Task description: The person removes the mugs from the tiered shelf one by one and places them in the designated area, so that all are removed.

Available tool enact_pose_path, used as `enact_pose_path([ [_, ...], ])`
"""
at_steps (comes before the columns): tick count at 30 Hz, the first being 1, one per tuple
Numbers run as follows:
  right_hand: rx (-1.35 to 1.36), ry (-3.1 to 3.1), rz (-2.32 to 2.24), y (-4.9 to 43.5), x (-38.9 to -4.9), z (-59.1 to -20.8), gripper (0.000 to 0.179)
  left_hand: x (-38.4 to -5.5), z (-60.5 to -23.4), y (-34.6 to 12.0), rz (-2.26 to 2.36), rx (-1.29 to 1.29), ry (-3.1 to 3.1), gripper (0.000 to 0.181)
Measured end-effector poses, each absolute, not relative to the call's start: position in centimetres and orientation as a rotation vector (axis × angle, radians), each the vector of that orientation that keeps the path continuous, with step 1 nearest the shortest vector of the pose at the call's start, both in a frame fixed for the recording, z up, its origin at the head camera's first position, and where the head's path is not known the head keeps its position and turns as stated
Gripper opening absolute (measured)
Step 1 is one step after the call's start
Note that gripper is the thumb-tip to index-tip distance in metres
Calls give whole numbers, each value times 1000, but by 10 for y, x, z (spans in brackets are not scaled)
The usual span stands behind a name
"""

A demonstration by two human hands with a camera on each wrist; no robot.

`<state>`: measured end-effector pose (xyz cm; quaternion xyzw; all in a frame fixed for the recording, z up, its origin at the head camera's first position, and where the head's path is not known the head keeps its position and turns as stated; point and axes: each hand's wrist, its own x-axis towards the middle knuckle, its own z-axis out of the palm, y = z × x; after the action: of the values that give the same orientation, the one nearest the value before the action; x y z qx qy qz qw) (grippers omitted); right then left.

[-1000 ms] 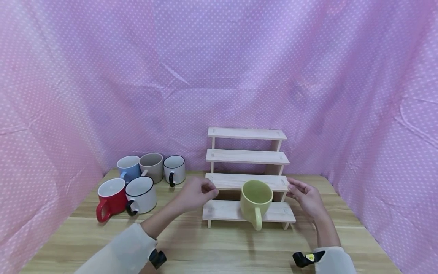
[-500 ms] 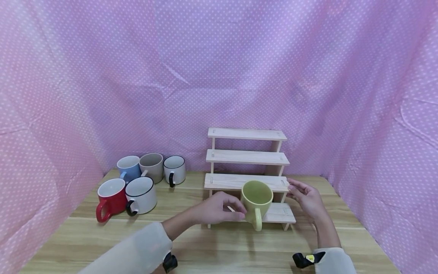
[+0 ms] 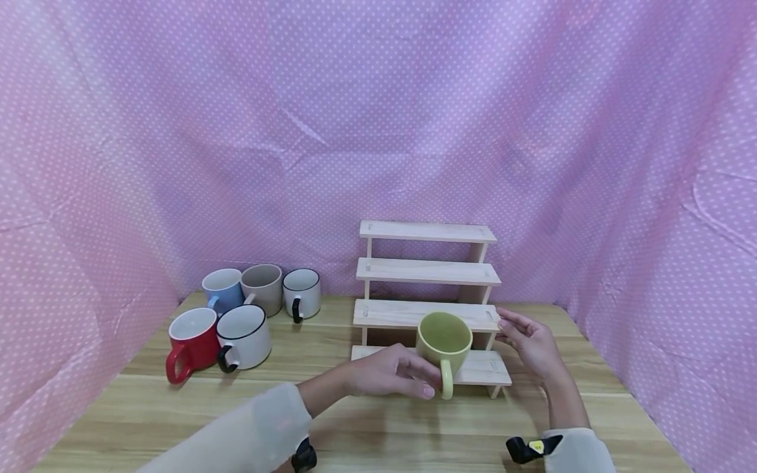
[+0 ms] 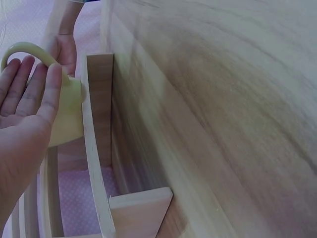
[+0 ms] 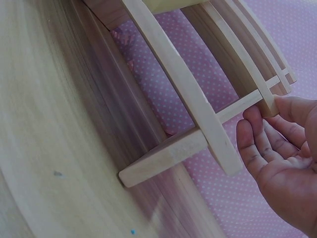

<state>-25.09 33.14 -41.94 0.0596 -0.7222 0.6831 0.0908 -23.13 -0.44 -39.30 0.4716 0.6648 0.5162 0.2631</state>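
Note:
A yellow-green mug (image 3: 445,334) stands upright on the lowest step of a pale wooden tiered shelf (image 3: 427,270), its handle toward me. My left hand (image 3: 393,372) is at the mug's left front; the fingers lie against the handle side, fairly straight in the left wrist view, with the thumb apart below. At the shelf's right end, my right hand (image 3: 535,351) pinches the end of the second step between thumb and fingers, as the right wrist view shows. The mug covers part of the two lower steps.
On the left of the wooden table (image 3: 378,433) stand a red mug (image 3: 203,341), a white black-rimmed mug (image 3: 248,345), a blue mug (image 3: 227,295), a grey mug (image 3: 266,292) and a smaller white mug (image 3: 307,299). A pink dotted curtain (image 3: 378,131) closes off the back and sides.
My left hand has moved right and toward me, from the shelf's left end to the mug's handle. The mug and my right hand stay in place.

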Motion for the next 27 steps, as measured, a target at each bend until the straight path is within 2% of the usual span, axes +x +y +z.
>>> enact_pose_path([
  [14, 203, -2139, 2039, 333, -252, -420, 52, -227, -393, 2, 1436, 1201, 1671, 36],
  [27, 167, -2165, 2028, 333, -254, -420, 51, -231, -393, -6, 1526, 1076, 1713, 26],
])
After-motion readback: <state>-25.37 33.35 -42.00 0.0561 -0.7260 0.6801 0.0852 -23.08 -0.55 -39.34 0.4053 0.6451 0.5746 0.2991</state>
